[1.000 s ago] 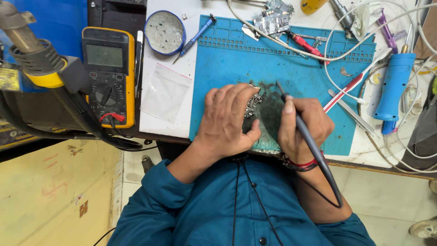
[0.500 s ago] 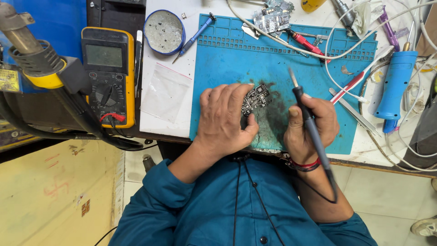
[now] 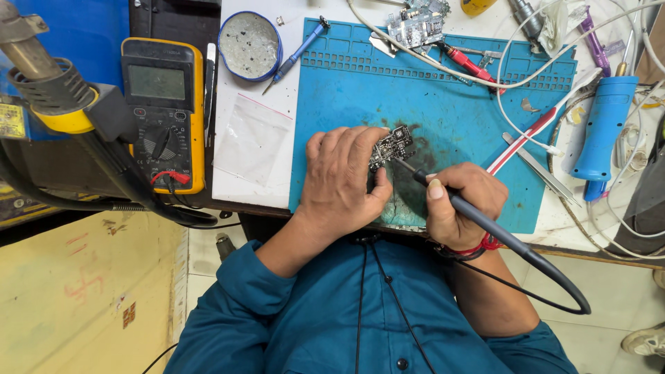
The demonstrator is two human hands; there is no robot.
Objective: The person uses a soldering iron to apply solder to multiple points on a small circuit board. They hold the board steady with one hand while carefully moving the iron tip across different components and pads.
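Observation:
My left hand (image 3: 343, 176) lies flat on the blue work mat (image 3: 457, 97), pressing down a small dark circuit board (image 3: 392, 144) with its fingers. My right hand (image 3: 463, 201) grips a black soldering iron (image 3: 478, 218) like a pen. The iron's thin tip touches the board's lower right edge. A black cable runs from the iron back past my right wrist, which wears a red band. Most of the board under my left fingers is hidden.
A yellow multimeter (image 3: 163, 111) sits at the left, a round tin (image 3: 250, 45) beside it. A clear plastic bag (image 3: 253, 138), blue screwdriver (image 3: 298, 52), another circuit board (image 3: 415, 28), red probe (image 3: 471, 66), tweezers (image 3: 544, 173), blue tool (image 3: 604, 125) and white cables surround the mat.
My right hand swung the soldering iron from upright to pointing left, bringing its tip down onto the board. My left hand stayed on the board.

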